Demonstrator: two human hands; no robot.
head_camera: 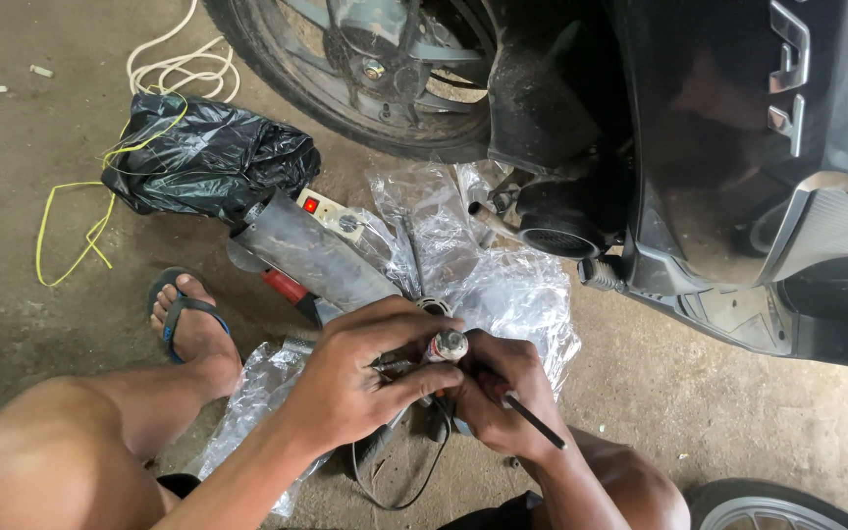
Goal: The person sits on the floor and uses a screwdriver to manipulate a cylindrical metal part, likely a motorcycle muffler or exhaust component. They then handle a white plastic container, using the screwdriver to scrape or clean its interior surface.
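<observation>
My left hand (360,373) grips a small cylindrical metal part (448,345) with a silver end and a red band, thumb and fingers wrapped over it. My right hand (503,393) closes against the same part from the right and holds a thin dark rod-like tool (535,422) that sticks out toward the lower right. Both hands meet above crumpled clear plastic sheets (512,294) on the concrete floor. A thin black wire loop (414,491) hangs below my hands.
A black motor scooter body (718,147) and its wheel (365,69) fill the top right. A grey metal tube (311,255), a white power strip (331,211), a black plastic bag (208,157), yellow and white cords and my sandalled foot (193,329) lie left.
</observation>
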